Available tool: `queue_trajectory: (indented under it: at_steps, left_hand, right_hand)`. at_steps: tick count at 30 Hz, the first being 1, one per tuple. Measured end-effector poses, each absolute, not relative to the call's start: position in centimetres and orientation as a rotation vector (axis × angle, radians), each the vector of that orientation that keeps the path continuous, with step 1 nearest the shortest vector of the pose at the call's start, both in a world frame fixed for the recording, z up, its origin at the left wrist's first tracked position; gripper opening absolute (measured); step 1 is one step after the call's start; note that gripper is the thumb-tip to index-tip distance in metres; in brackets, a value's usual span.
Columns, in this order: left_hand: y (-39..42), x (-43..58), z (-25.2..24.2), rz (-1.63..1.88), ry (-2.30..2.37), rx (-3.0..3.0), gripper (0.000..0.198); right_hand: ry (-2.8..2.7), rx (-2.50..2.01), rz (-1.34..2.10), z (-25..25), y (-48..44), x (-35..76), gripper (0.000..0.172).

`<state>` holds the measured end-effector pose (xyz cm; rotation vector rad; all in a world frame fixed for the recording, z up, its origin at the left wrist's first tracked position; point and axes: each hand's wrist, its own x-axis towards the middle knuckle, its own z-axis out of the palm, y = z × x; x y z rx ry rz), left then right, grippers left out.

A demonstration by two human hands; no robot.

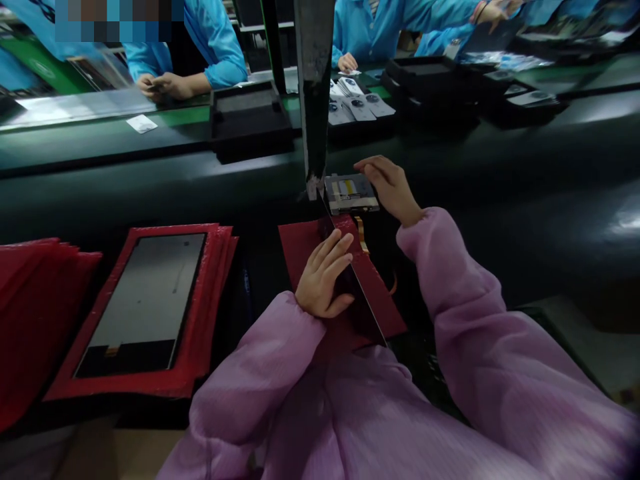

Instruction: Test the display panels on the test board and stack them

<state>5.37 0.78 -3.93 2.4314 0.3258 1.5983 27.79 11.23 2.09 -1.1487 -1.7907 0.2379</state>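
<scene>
My left hand lies with fingers stretched out over a dark, glossy panel, holding nothing. Beneath that panel is a red sheet, which shows on both sides of it. My right hand is extended beside a flat grey module with a yellow strip. Its fingers reach over or just behind the module's right corner; whether they touch it I cannot tell. An orange flex cable runs between the module and the red sheet.
A grey display panel rests on stacked red sheets at left, with more red sheets beyond. An upright post stands ahead. Black trays and white pouches sit across the bench, where co-workers in blue sit.
</scene>
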Motion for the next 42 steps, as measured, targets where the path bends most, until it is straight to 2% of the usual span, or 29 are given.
queue_trajectory:
  at_steps: [3, 5, 7, 11, 16, 20, 26, 31, 37, 42]
  left_hand:
    - [0.8, 5.3, -3.6, 1.56, 0.315, 2.468, 0.066]
    - [0.8, 5.2, -3.4, 1.519, 0.32, 2.496, 0.067]
    - [0.7, 5.1, -3.1, 1.458, 0.329, 2.529, 0.07]
    - [0.5, 4.9, -2.7, 1.397, 0.338, 2.541, 0.071]
    - [1.4, 4.4, -4.3, 1.538, 0.825, 1.938, 0.056]
    - [2.9, 3.9, -7.0, 1.276, 1.105, 1.693, 0.063]
    - [3.1, 4.1, -8.4, 1.125, 1.099, 1.939, 0.068]
    - [2.3, 5.1, -8.0, 1.019, 1.105, 1.924, 0.068]
    - [2.4, 5.1, -6.8, 1.174, 0.998, 1.929, 0.091]
    - [2.3, 4.7, -6.3, 1.267, 1.017, 1.74, 0.074]
  right_hand:
    - [-1.952, -1.062, 0.563, 5.2, 9.0, 25.9, 0.037]
    - [-2.022, -1.031, 0.75, 6.0, 8.2, 24.6, 0.043]
    - [-2.047, -1.013, 0.884, 6.0, 8.0, 23.6, 0.047]
    - [-2.033, -0.957, 1.018, 5.3, 8.4, 22.8, 0.046]
    - [-1.968, -0.883, 1.11, 4.6, 8.8, 22.9, 0.06]
    - [-1.96, -0.898, 1.154, 4.4, 8.9, 22.7, 0.056]
    - [-1.946, -0.934, 1.173, 4.6, 8.6, 22.5, 0.054]
    - [-1.945, -0.958, 1.177, 4.7, 8.5, 22.5, 0.052]
    - [-1.953, -0.93, 1.161, 4.4, 8.7, 22.5, 0.052]
    - [-1.967, -0.936, 1.143, 4.6, 8.4, 22.4, 0.052]
